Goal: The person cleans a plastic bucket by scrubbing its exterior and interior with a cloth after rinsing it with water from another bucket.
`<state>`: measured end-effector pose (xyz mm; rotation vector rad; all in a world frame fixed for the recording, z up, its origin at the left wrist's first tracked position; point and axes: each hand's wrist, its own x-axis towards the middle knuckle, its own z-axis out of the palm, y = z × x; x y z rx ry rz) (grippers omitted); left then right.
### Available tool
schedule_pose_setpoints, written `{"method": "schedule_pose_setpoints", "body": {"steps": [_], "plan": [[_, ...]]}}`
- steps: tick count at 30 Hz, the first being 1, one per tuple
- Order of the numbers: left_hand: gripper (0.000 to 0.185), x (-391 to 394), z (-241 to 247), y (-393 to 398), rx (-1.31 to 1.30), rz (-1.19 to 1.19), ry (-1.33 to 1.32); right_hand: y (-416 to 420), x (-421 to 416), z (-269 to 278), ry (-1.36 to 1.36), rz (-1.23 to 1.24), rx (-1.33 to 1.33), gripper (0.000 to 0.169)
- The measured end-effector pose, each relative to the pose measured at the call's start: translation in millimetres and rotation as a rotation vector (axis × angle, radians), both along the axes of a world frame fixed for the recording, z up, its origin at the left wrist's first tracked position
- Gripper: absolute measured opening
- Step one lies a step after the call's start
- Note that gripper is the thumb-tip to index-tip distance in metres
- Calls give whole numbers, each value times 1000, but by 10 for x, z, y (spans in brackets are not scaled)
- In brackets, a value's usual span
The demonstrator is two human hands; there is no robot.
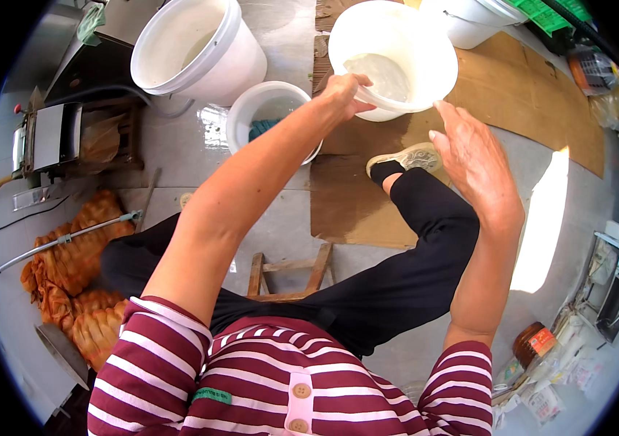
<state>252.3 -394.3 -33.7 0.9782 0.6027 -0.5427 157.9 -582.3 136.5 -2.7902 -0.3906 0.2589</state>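
A large white plastic bucket [424,60], tilted with its mouth towards me, stands ahead on the cardboard. My left hand [349,97] grips the near left part of its rim, thumb over the edge. At the rim's near right side is my right hand [470,155], fingers extended and palm turned inward; whether its fingertips touch the rim cannot be told. Something pale and translucent, perhaps liquid, lies at the bucket's bottom. Below my left forearm stands a smaller white bucket [240,117] with a blue-green cloth [262,128] in it. Another large white bucket [252,60] leans at the upper left.
Flattened cardboard [364,212] covers part of the floor under my foot. A wooden stool [317,267] is beneath me. Orange mesh sacks [89,218] and a metal pole [70,238] lie left. A lidded white bucket [465,27] stands beyond; a brown jar [533,340] is at right.
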Motion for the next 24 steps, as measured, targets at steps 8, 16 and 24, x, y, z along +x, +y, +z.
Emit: {"method": "schedule_pose_setpoints", "body": {"steps": [8, 16, 24], "plan": [[95, -240, -185, -323, -104, -267, 101, -106, -16, 26, 65, -78, -82, 37], [73, -1315, -931, 968, -351, -369, 392, -142, -93, 24, -52, -119, -166, 35], [98, -1585, -1062, 1010, -470, -136, 476, -100, -23, -26, -68, -178, -220, 37]]}}
